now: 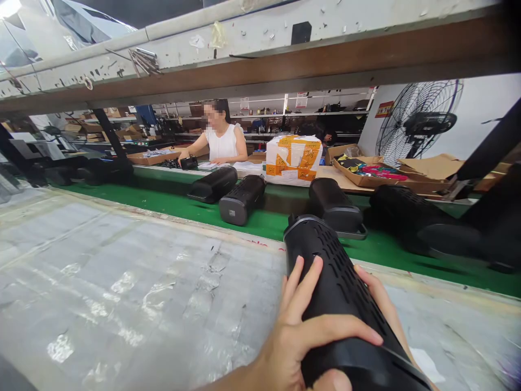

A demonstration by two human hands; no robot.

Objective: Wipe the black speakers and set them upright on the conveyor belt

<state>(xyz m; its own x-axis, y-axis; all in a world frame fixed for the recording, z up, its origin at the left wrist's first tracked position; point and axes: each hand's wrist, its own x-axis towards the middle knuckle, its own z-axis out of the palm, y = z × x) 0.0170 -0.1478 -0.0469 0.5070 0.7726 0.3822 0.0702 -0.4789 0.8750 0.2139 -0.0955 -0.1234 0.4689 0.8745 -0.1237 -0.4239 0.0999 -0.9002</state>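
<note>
Both my hands are on a black oblong housing [325, 282] with rows of slots, tilted at the near edge of the bench. My left hand [288, 331] wraps its left side and top, fingers spread over the surface. On the far right side, my right hand [382, 298] grips it, largely hidden behind the housing. Its near end runs out of the picture. Just beyond, a similar black housing [336, 206] with a grey-edged end lies on the green belt [285, 217].
More black housings [244, 198] lie along the belt, left and right. Plastic sheeting [142, 288] covers the bench in front of me. A shelf beam [260, 54] crosses overhead. Across the belt sit a co-worker [223, 138], a taped white box [293, 159] and a fan [423, 122].
</note>
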